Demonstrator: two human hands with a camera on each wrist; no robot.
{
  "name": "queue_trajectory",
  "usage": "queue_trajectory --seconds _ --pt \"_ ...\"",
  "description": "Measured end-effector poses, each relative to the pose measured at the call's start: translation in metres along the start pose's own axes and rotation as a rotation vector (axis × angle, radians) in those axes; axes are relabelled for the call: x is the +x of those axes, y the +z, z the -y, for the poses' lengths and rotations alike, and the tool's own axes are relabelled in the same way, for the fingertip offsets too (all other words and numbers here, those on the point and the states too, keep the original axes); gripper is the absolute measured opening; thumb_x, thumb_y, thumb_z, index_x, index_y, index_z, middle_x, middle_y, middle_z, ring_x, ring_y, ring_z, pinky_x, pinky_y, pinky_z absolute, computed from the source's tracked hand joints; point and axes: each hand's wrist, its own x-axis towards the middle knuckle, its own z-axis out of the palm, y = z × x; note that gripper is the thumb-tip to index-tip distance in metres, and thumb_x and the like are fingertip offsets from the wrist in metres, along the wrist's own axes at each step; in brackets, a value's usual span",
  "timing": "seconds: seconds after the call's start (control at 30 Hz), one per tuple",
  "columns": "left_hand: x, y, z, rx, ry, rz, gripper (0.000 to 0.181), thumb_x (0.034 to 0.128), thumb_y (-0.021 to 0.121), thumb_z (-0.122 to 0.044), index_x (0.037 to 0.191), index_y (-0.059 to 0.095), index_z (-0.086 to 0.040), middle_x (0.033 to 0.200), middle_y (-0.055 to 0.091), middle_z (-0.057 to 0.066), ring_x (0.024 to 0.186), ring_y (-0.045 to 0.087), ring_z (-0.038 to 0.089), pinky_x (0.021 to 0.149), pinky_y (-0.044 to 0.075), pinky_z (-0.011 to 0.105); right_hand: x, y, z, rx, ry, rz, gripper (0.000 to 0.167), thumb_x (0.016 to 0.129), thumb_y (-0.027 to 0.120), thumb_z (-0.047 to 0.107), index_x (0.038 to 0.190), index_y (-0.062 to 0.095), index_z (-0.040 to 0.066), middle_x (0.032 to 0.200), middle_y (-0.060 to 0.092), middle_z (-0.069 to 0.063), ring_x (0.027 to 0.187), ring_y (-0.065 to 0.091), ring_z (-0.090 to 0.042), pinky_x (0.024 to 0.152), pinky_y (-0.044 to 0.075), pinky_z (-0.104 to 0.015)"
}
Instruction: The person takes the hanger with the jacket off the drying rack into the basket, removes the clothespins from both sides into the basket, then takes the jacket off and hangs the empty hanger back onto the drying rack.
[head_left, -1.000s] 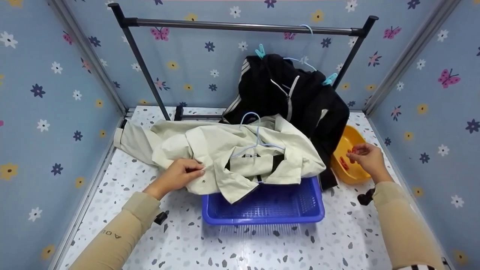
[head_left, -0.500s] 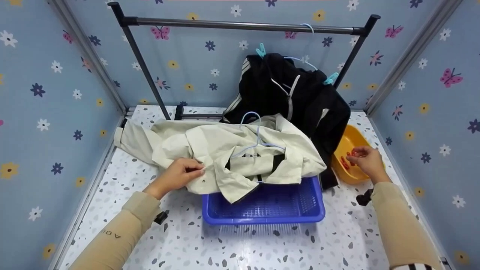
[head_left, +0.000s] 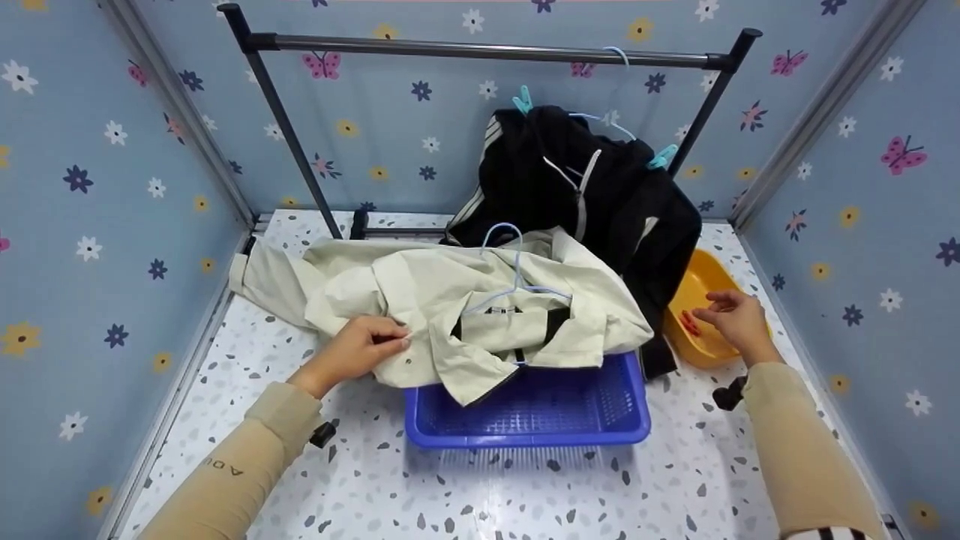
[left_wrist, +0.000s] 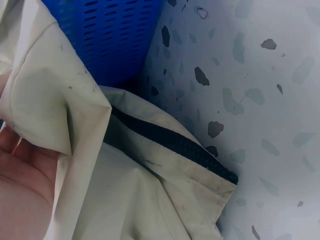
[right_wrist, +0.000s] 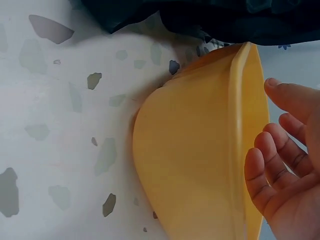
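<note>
In the head view my left hand (head_left: 352, 349) pinches a fold of a pale beige jacket (head_left: 405, 292). The left wrist view shows the fingers partly hidden behind that cloth. A light blue hanger (head_left: 517, 262) sits in the jacket's neck, its hook upward. The jacket lies partly over a blue basket (head_left: 525, 441). My right hand (head_left: 739, 322) hovers over a yellow tub (head_left: 701, 356) at the right, fingers loosely bent and thumb apart, with nothing held. Small red clips (head_left: 690, 324) lie in the tub, beside the fingertips. The right wrist view shows the hand (right_wrist: 295, 160) at the tub's rim.
A dark metal clothes rack (head_left: 480, 49) stands at the back. From its rail hangs a black zip jacket (head_left: 547, 180) on a blue hanger, with a turquoise clothespin (head_left: 523, 100) at each shoulder. Patterned walls close in both sides.
The red clips at my right fingertips have left them, and the thumb and fingers have parted. That hand sank slightly into the tub's area. My left hand and the beige jacket stay put.
</note>
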Motion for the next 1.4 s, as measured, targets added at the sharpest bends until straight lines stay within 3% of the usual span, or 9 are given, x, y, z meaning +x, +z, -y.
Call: queue_trajectory --seconds 0.2,0.53,0.73,1.0,1.4 --pt "0.0 0.0 0.003 -0.017 0.007 0.007 0.018 0.098 0.078 -0.007 0.115 0.084 -0.002 0.111 0.082 0.016 0.098 0.069 0.015 0.09 0.055 0.023 -0.002 -0.006 0.01 0.03 -0.061 -0.048 0.058 0.1 0.082 0.027 0.142 0.06 -0.008 0.109 0.063 -0.002 0.093 0.059 -0.006 0.079 0.052 -0.007" --pt "0.0 0.001 0.003 -0.001 -0.002 0.005 0.018 0.0984 0.078 -0.009 0.115 0.084 -0.003 0.11 0.082 0.015 0.097 0.069 0.017 0.089 0.055 0.025 -0.011 -0.015 0.033 0.081 -0.064 -0.072 0.056 0.102 0.079 0.032 0.142 0.059 -0.001 0.115 0.062 -0.002 0.1 0.059 -0.012 0.084 0.052 -0.004" --pt "-0.001 0.001 0.001 0.002 -0.011 0.007 0.019 0.0987 0.078 -0.01 0.116 0.083 -0.003 0.112 0.082 0.016 0.099 0.071 0.021 0.091 0.056 0.028 -0.016 -0.021 0.051 0.075 -0.144 -0.126 0.052 0.101 0.08 0.031 0.139 0.063 -0.001 0.107 0.063 0.003 0.097 0.059 -0.011 0.084 0.052 -0.005" --pt "0.0 0.001 0.002 -0.016 0.01 0.001 0.019 0.0982 0.078 -0.008 0.116 0.083 -0.002 0.11 0.082 0.016 0.096 0.068 0.014 0.088 0.055 0.024 -0.02 -0.024 0.07 0.079 -0.251 -0.182 0.044 0.101 0.08 0.024 0.133 0.067 -0.002 0.099 0.063 0.011 0.093 0.059 -0.007 0.083 0.052 -0.005" --pt "0.002 0.001 0.001 -0.022 0.028 0.006 0.018 0.0981 0.078 -0.006 0.115 0.083 -0.001 0.113 0.082 0.018 0.101 0.071 0.022 0.092 0.055 0.026 -0.035 -0.018 0.105 0.11 -0.405 -0.226 0.036 0.101 0.08 0.017 0.128 0.069 -0.004 0.099 0.063 0.009 0.09 0.061 -0.006 0.082 0.053 -0.006"
